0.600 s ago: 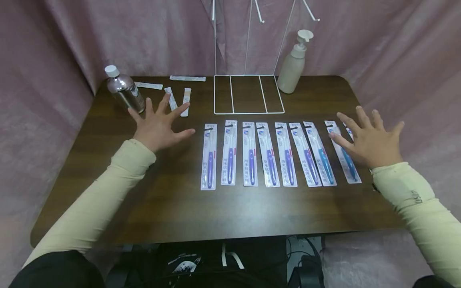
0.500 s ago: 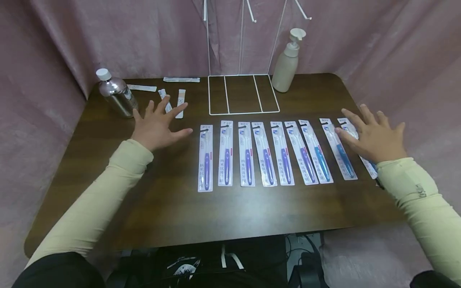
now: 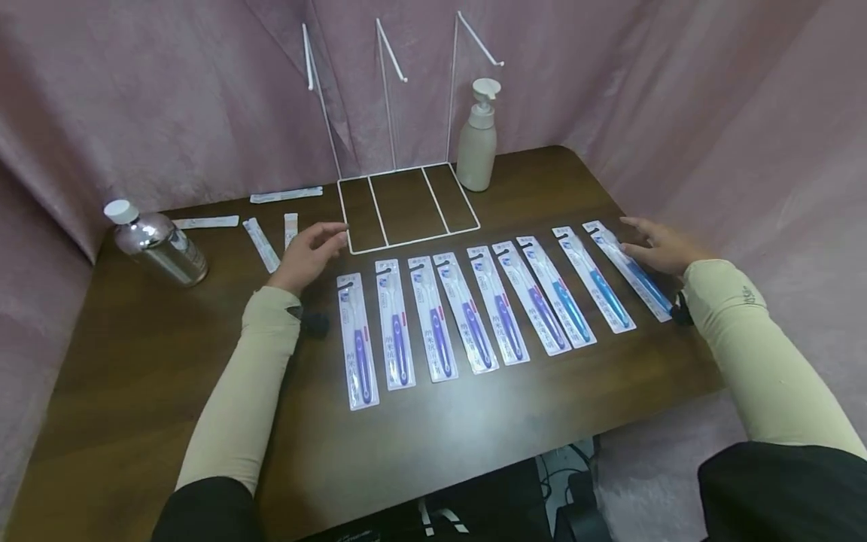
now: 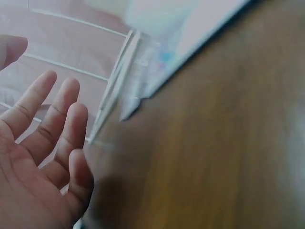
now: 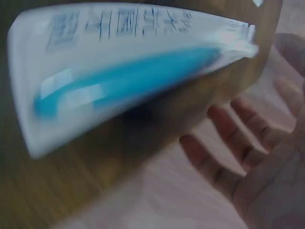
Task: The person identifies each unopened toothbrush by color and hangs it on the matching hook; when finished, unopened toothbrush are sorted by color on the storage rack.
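Several packaged toothbrushes lie in a slanting row on the table in the head view. Most have purple handles, like the leftmost packaged toothbrush; those toward the right are blue. My right hand is beside the upper part of the rightmost packaged toothbrush, fingers relaxed; whether it touches the pack is unclear. The right wrist view shows a blurred blue-handled toothbrush pack near the loosely spread fingers. Close to the left front corner of a white wire rack, my left hand has bent, relaxed fingers and holds nothing.
A silver bottle with a white cap stands at the left. A pump bottle is right of the rack, whose hooks rise behind. Small paper sachets lie near the left hand. Pink curtains surround the table.
The head view has turned and tilted. My left hand has gone from spread fingers to fingers drawn together near the rack. My right hand now leaves more of the rightmost toothbrush pack visible.
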Available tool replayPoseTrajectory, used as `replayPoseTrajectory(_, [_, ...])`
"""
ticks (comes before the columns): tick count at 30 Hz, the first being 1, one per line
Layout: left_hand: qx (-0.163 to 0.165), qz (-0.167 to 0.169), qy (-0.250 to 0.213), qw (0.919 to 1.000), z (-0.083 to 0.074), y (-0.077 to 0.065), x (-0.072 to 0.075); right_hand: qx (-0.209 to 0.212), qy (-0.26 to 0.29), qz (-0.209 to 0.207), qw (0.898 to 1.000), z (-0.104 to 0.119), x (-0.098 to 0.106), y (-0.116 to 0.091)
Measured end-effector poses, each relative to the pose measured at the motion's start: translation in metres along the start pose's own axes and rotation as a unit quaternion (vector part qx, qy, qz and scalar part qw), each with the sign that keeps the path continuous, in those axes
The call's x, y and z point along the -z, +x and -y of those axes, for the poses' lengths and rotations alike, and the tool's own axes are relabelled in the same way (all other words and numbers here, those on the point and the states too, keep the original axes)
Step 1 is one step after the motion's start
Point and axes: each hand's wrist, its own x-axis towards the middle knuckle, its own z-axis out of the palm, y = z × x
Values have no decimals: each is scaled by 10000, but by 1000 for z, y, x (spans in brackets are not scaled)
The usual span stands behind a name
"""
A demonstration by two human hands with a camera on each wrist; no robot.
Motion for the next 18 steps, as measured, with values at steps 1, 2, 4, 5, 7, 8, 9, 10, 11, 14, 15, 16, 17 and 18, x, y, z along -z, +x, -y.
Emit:
replayPoseTrajectory(1, [33,-28,-128,9999,5,4,-4,-116,237,57,9996,-2,-3,3])
replayPoseTrajectory(2, [37,-47,-216,9997,10,8,-7,-208,441,96,9988,-3,-4,5])
replayPoseTrajectory(4, [17,-161,-308,9994,17,13,-11,-231,537,94,9982,-2,-8,12])
replayPoseTrajectory(5, [-1,-210,-278,9994,19,13,-12,-215,469,74,9986,-2,-10,17])
replayPoseTrajectory(7, [-68,-238,-75,9997,23,15,-13,-176,277,-34,9995,-4,-13,25])
replayPoseTrajectory(8, [-149,-250,130,9995,24,17,-14,-121,176,-107,9997,-6,-14,29])
replayPoseTrajectory(9, [-238,-259,331,9988,25,19,-14,-78,77,-196,9997,-9,-15,32])
replayPoseTrajectory(10, [-335,-251,540,9977,25,22,-14,-55,35,-281,9996,-13,-15,34])
replayPoseTrajectory(11, [-358,-272,715,9964,28,21,-14,-50,14,-311,9995,-14,-16,35])
replayPoseTrajectory(14, [-539,-313,1064,9924,33,23,-11,15,-66,-425,9991,-21,-16,37])
replayPoseTrajectory(15, [-547,-307,1109,9919,35,24,-11,41,-113,-476,9988,-23,-16,37])
replayPoseTrajectory(16, [-538,-291,1144,9915,35,25,-10,39,-118,-511,9986,-25,-17,37])
replayPoseTrajectory(17, [-502,-263,1178,9914,36,25,-9,51,-180,-561,9983,-27,-18,37])
replayPoseTrajectory(18, [-458,-230,1202,9914,37,25,-9,59,-215,-590,9980,-28,-19,37])
